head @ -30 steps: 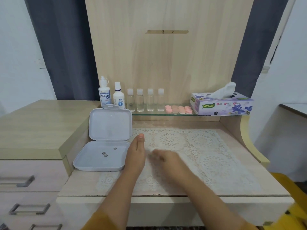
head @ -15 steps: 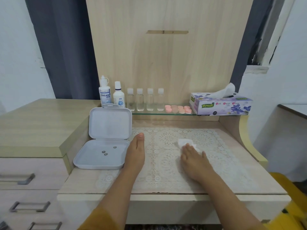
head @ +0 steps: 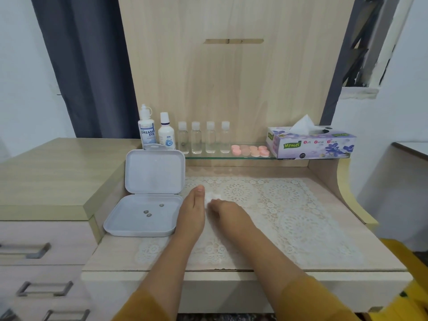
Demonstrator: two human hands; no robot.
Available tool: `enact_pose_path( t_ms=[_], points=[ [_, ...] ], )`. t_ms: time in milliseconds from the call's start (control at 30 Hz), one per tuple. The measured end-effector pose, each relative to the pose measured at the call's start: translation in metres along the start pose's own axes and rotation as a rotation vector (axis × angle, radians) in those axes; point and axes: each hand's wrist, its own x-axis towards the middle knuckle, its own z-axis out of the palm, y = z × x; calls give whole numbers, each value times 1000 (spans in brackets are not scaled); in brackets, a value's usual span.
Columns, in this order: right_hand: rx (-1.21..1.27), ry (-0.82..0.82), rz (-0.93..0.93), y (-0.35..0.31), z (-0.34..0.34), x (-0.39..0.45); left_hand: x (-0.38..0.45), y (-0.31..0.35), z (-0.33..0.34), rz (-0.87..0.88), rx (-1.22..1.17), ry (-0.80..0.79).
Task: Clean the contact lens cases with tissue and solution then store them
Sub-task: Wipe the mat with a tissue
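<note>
Wooden vanity desk with a lace mat (head: 278, 205) under a clear cover; glass shelf (head: 208, 157) at the back against a wood panel.

Contact lens cases (head: 251, 151): pink and peach round caps, clustered on the glass shelf between the four clear bottles (head: 203, 137) and the tissue box (head: 310, 144). Untouched, well apart from both hands. Too small to tell whether the lids are screwed on.

Right hand (head: 228, 210): fingers curled over a small wad of white tissue (head: 211, 196), pressing it to the mat. Left hand (head: 192, 209): flat on edge, fingers straight, holding nothing, just beside the tissue and touching the open grey storage box (head: 143, 218).

Risks, judged:
- The wad now lies on the mat; using it on the cases could carry dust into them.
- The left hand sits against the box rim; a nudge could shift the box or the three small dark pieces (head: 151, 210) in its tray.
- Reaching for the solution bottles (head: 156, 133) behind the upright lid could knock the lid shut.
</note>
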Motion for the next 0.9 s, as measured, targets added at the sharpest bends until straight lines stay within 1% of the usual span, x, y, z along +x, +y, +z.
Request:
enact_pose_path(
  t_ms=[67,133,200,300,367,433,500,567,633,667,733,900],
  points=[
    [-103,61,64,6,1,11,-1,0,0,-2,40,-12],
    [-204,37,173,20,-4,20,-1,-1,0,2,74,-27],
    [-226,22,244,38,-12,22,-2,0,0,12,90,-37],
    [-326,104,332,62,-24,10,-4,2,1,27,121,-49],
    [-335,160,428,71,-35,0,-6,3,0,45,186,-57],
    [-298,152,462,83,-46,-8,-6,3,0,91,286,-59],
    [-226,158,472,97,-53,-13,-5,2,1,141,369,-32],
    [-117,246,446,100,-58,-20,-5,0,1,209,426,1],
    [100,337,409,93,-60,-26,-6,-1,2,298,476,12],
    [223,351,404,88,-60,-27,-7,-1,2,333,500,9],
    [371,330,408,78,-60,-28,-7,0,2,371,523,-2],
    [591,242,442,54,-57,-33,-9,12,-2,373,517,-65]
  ],
)
